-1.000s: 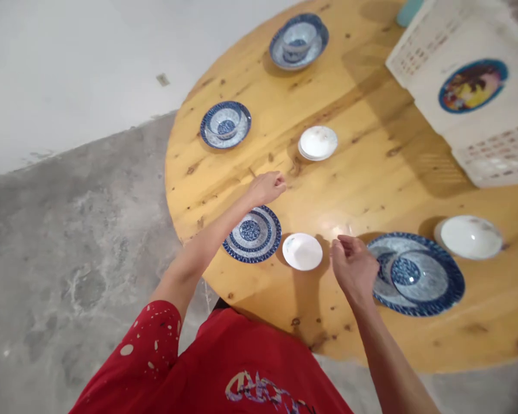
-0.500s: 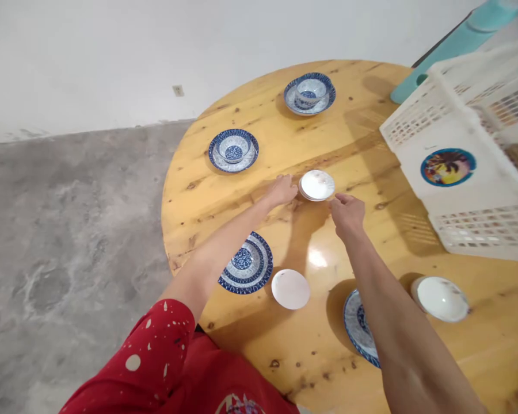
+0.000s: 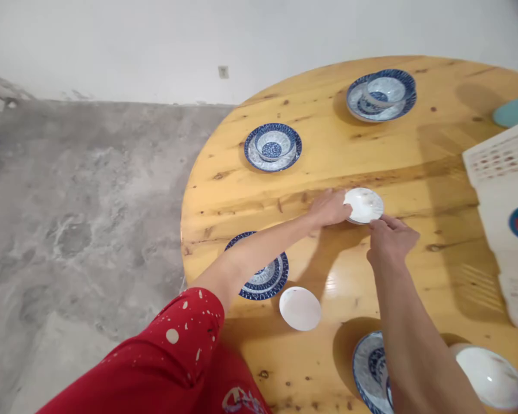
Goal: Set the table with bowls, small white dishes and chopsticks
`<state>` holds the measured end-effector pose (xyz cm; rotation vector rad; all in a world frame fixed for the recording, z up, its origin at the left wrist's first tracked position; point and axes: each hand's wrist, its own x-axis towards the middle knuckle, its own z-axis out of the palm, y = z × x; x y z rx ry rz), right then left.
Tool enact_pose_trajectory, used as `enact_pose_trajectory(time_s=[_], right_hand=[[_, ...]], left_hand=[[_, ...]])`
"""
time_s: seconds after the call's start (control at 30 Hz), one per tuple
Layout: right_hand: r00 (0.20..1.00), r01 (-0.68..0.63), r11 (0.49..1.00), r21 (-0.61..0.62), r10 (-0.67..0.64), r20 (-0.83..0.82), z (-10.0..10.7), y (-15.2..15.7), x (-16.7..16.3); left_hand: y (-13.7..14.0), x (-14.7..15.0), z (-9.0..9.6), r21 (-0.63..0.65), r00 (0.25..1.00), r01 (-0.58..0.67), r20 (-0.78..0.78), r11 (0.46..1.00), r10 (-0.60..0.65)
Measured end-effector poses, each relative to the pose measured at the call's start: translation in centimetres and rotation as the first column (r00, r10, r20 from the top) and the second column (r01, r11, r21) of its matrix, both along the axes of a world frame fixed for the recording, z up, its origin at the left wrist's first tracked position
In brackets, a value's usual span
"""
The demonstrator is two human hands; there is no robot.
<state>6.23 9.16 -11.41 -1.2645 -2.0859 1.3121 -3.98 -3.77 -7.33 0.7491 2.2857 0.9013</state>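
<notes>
Item 1: white bowls (image 3: 365, 205), prob. stacked, on table (image 3: 224, 195), well in from L edge. L hand (image 3: 328, 207) clamped on L rim, thumb inside; R hand (image 3: 391, 238) pinches nr.-R rim. I judge opposed grip steadies load evenly. Item 2: white dish (image 3: 300, 309), twd. front edge, beside blue-patterned plate (image 3: 277, 278).
</notes>
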Motion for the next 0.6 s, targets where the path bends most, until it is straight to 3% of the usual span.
enact_pose_trajectory(time_s=[0.1,0.2,0.4,0.6], right_hand=[[0.98,0.188,0.974,-0.127,-0.194,-0.037,1.6,-1.5,-0.4],[0.974,0.21,0.961,-0.179,-0.221,-0.044,2.8,-2.4,-0.6],[0.974,0.21,0.964,-0.166,-0.221,-0.054,3.5,-2.8,-1.0],[0.972,0.204,0.968,-0.145,-0.217,-0.084,3.5,-3.2,-1.1]], left_hand=[[0.1,-0.2,-0.6,0.115,0.997,-0.026,0.08,0.993,0.017],[0.3,-0.3,-1.2,0.225,0.992,-0.058,0.122,0.973,0.031],[0.8,-0.2,-1.1,0.164,0.971,-0.196,0.169,0.967,0.168],[0.4,-0.6,-0.6,0.158,0.973,-0.178,0.179,0.971,0.149]])
